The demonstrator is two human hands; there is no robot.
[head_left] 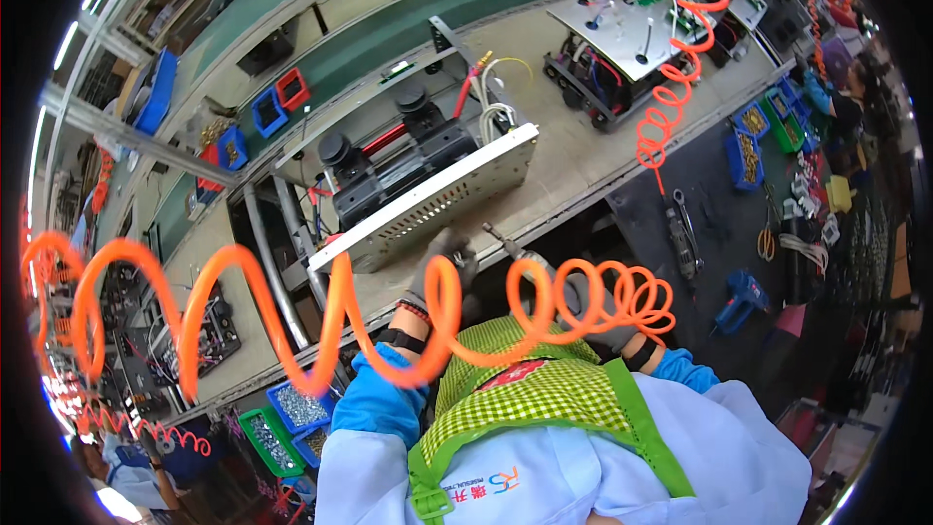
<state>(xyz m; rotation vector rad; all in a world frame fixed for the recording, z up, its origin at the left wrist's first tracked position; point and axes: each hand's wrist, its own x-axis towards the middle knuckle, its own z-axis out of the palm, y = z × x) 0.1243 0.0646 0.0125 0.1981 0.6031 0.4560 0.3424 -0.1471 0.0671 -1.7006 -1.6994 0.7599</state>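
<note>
My left hand (451,255), in a dark grey glove, is by the lower edge of a white slotted metal panel (432,209). Its fingers are curled together, and what they pinch is too small to make out. My right hand (575,294), also gloved and partly behind the orange coil, is closed around a slim metal air tool (515,249). That tool's narrow head points up and left, toward the panel. Behind the panel, in an open metal frame, sits a black motor-like unit (403,160) with two round caps. Red and pale cables (496,107) rise at its right end.
An orange coiled hose (228,258) sweeps across in front of my arms; another coil (671,97) hangs on the right above a hand tool (682,243). Blue and green screw bins (267,439) stand lower left. A half-built unit (632,24) sits farther right along the bench.
</note>
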